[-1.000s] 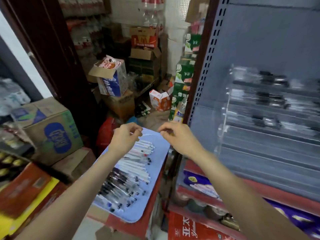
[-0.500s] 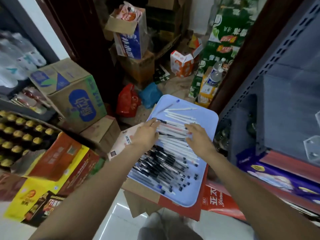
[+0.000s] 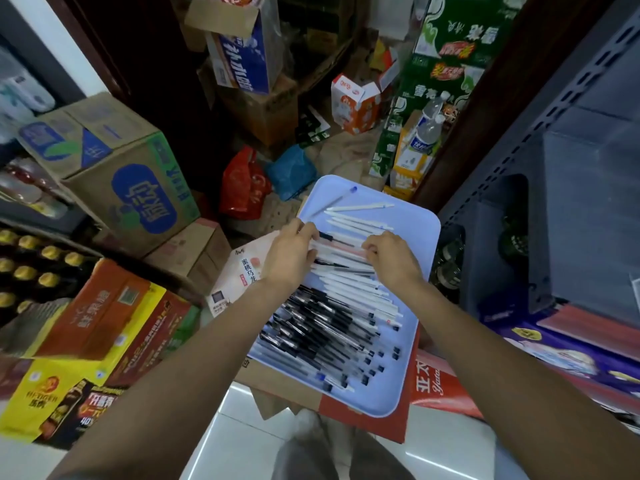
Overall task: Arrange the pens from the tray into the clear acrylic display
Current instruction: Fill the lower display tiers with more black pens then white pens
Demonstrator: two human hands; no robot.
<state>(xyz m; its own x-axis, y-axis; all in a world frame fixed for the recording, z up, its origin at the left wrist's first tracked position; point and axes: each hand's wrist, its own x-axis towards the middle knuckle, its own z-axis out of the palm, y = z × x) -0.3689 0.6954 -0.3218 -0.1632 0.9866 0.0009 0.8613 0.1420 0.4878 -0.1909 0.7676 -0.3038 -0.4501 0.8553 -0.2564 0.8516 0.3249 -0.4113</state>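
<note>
Both hands (image 3: 292, 256) (image 3: 393, 256) pinch white pens (image 3: 341, 252) (fingertips hidden) over the tray (image 3: 414, 372).

Tray on a carton, cartons on the floor

We see the pale blue tray (image 3: 414, 382) resting on a red and brown carton (image 3: 367, 419), which stands on the glossy tiled floor (image 3: 239, 445). White pens (image 3: 360, 296) and black pens (image 3: 311, 327) lie in rows on the tray, and a single blue-capped pen (image 3: 334, 201) lies apart near its far edge.
</note>
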